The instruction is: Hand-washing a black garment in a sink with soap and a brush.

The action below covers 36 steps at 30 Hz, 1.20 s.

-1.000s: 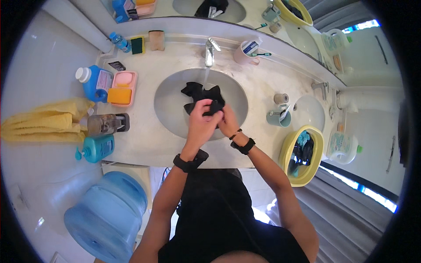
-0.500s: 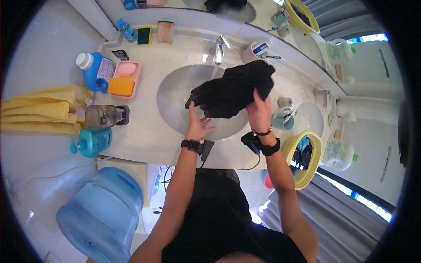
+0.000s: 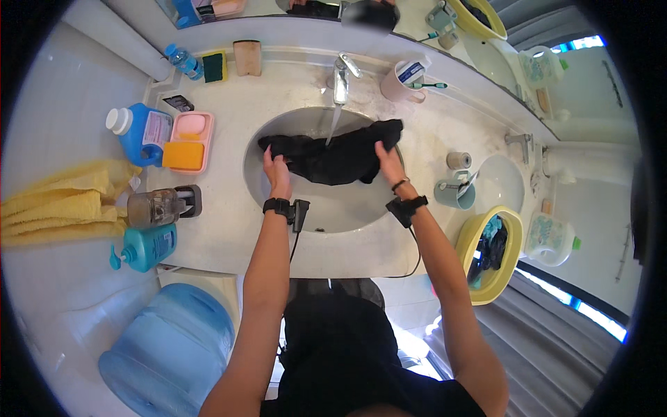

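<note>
A black cloth garment (image 3: 333, 158) is stretched sideways across the oval white sink (image 3: 333, 212); its exact kind is unclear. Water runs from the chrome faucet (image 3: 341, 85) onto its middle. My left hand (image 3: 276, 174) grips the garment's left end, with the fingertips partly hidden by the fabric. At the other end, my right hand (image 3: 390, 167) holds the cloth with the thumb on the near side and the fingers tucked behind. Both wrists wear dark straps with small black devices and cables.
Left of the sink are a pink soap tray (image 3: 208, 142), a blue bottle (image 3: 146, 132) and a teal pump bottle (image 3: 151, 247). On the right stand a pink mug (image 3: 392, 87), a teal cup (image 3: 451, 194) and a yellow basket (image 3: 517, 243) with clothes. A large water jug (image 3: 174, 347) stands lower left.
The garment has come down and left into the sink, under the stream. My left hand has moved left and closed on its end; my right hand has shifted left with the other end.
</note>
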Each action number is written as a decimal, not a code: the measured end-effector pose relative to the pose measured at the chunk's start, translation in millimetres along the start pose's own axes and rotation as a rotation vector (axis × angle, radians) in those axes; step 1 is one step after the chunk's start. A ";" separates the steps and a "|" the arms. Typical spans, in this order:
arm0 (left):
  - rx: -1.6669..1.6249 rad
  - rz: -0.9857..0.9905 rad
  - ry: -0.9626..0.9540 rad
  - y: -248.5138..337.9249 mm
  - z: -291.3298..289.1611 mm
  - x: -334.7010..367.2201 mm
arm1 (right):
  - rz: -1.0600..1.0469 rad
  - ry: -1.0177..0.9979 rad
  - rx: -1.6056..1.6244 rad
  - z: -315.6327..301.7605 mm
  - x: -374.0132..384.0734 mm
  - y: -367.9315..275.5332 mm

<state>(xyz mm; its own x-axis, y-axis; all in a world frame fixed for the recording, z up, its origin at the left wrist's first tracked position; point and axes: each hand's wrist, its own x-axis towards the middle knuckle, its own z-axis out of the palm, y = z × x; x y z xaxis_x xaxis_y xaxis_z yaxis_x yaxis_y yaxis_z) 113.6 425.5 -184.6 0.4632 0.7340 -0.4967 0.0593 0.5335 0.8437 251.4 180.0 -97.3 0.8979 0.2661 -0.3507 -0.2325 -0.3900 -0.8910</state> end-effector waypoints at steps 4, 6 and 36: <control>0.821 0.368 -0.161 22.8 -23.1 -7.6 | 0.424 -0.184 -0.814 34.6 -11.4 -11.2; 1.162 0.280 -0.275 33.2 2.9 -33.3 | 0.304 -0.001 -0.813 27.8 -18.4 12.7; 1.682 0.042 -0.971 8.4 27.8 37.7 | 0.062 -0.735 -1.088 64.8 69.8 28.1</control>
<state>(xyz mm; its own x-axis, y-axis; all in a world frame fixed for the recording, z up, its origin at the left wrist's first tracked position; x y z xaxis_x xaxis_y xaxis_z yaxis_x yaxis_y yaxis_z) 156.2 446.0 -190.6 0.7056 -0.0273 -0.7080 0.4158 -0.7931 0.4450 283.4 244.8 -165.6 0.4041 0.5024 -0.7644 0.4626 -0.8332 -0.3030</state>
